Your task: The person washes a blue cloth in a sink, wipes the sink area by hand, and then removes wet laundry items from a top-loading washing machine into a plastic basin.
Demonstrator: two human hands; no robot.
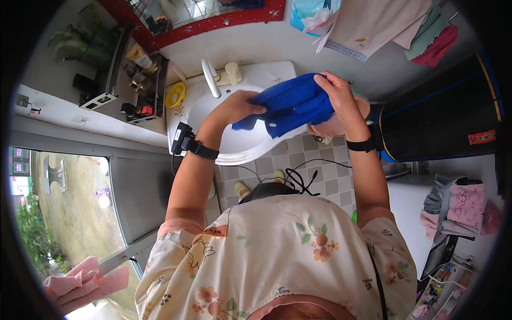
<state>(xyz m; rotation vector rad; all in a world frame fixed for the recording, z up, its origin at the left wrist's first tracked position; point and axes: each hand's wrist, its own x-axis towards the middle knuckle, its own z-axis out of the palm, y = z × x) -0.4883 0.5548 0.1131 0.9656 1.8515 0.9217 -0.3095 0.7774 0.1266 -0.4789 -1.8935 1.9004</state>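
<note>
A blue cloth [296, 102] is stretched between my two hands over the white washbasin [244, 144]. My left hand [240, 106] pinches its left end between thumb and fingers. At the cloth's upper right corner, my right hand [336, 90] grips the edge, thumb on top. The fabric hangs in folds and hides part of the bowl and the basin's right side. Behind my left hand stand the white curved faucet [211, 78] and its beige handle [233, 74]. A yellow ring-shaped dish [175, 95] lies on the basin's left rim.
Shelves with cosmetic bottles [138, 76] are on the left wall. Towels [372, 28] hang at upper right, beside a red-framed mirror [216, 26]. A large black container [436, 112] stands right of my right arm. Black cables [298, 180] run below my arms, above the tiled floor [336, 186].
</note>
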